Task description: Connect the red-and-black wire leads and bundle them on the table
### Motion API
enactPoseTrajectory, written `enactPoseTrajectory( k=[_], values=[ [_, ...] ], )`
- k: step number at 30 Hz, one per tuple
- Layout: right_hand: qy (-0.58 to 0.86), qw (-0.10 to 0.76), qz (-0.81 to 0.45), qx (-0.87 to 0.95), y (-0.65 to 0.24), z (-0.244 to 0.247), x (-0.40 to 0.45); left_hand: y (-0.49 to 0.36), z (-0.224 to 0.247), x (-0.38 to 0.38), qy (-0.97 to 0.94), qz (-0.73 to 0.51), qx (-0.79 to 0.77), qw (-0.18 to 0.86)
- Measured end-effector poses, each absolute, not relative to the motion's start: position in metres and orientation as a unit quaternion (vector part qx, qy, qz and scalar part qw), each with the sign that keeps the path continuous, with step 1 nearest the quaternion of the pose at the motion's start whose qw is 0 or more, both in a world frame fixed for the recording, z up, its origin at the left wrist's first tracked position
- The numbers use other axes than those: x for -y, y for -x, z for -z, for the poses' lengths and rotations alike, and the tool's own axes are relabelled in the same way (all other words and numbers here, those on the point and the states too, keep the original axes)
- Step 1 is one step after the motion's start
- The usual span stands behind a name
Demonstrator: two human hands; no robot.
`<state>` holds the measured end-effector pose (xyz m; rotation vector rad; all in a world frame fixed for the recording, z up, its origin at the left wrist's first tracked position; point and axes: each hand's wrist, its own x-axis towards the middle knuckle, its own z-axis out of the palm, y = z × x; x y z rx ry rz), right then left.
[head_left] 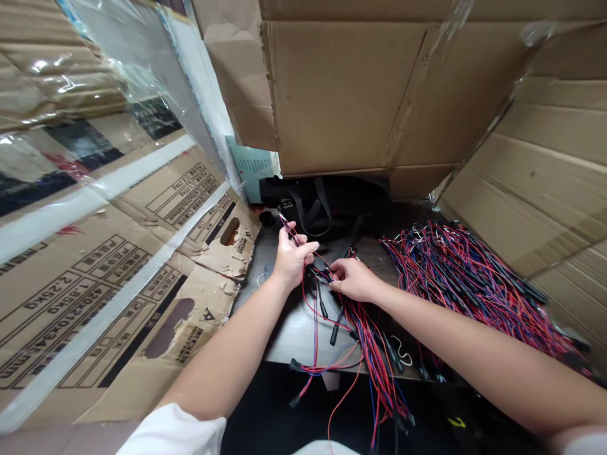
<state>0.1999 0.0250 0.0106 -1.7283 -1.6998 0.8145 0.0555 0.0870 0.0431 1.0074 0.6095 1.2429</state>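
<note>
My left hand is closed around a few thin wires, whose ends with small connectors stick up past the fingers. To its right, my right hand pinches dark wire ends at the top of a loose bundle of red and blue wires. That bundle hangs over the table's front edge, with black connectors at its lower ends. Between the hands a few black sleeved leads lie on the table. What exactly sits between the right fingertips is partly hidden.
A large pile of red and blue wires covers the table's right side. At the back lies a black bag with straps. Cardboard walls enclose the back and sides, with a printed carton on the left. A white tie lies near the front edge.
</note>
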Motion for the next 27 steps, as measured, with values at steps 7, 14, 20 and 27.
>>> enactPoseTrajectory(
  k=[7, 14, 20, 27],
  values=[
    [0.623, 0.391, -0.294, 0.610, -0.204, -0.015, 0.000, -0.059, -0.032, -0.093, -0.528, -0.545, -0.318, 0.568],
    [0.573, 0.481, -0.380, 0.543, -0.204, -0.021, 0.009, -0.057, -0.036, -0.093, -0.525, -0.461, -0.391, 0.599],
    [0.525, 0.526, -0.502, 0.441, -0.210, -0.028, 0.006, -0.058, -0.040, -0.088, -0.504, -0.427, -0.370, 0.653],
    [0.671, 0.318, -0.337, 0.578, -0.205, -0.024, 0.000, -0.053, -0.047, -0.088, -0.439, -0.427, -0.278, 0.740]
  ],
)
